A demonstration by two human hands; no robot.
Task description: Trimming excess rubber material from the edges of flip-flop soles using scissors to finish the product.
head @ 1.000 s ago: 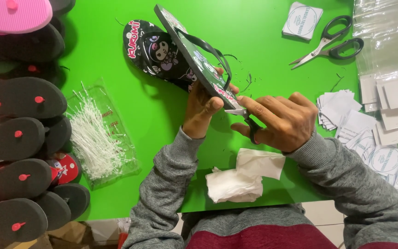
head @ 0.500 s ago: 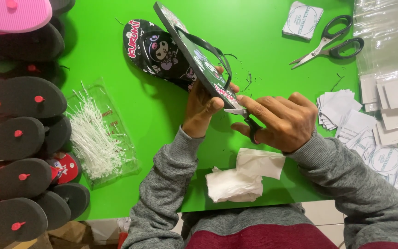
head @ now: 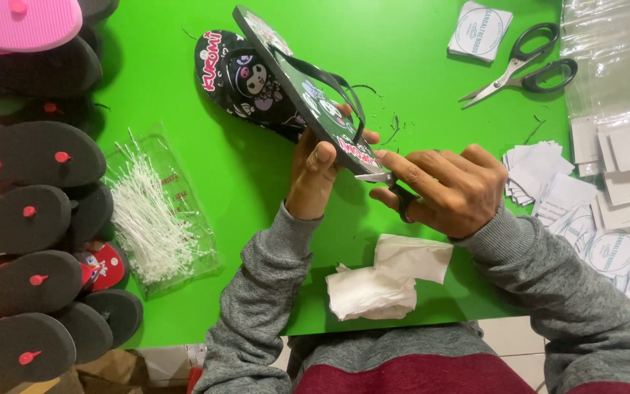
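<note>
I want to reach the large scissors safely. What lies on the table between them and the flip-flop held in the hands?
In the head view, only green table with thin black trimmings lies between the flip-flop and the scissors.

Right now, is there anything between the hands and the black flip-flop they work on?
Nothing visible. The left hand already grips the black flip-flop at its heel end, and the right hand holds a small cutter against that same edge.

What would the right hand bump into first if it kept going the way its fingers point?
The right hand points left, with a small tool at the heel of the black flip-flop. It would meet that heel edge first, then the left hand holding it. Depth is hard to judge.
</note>
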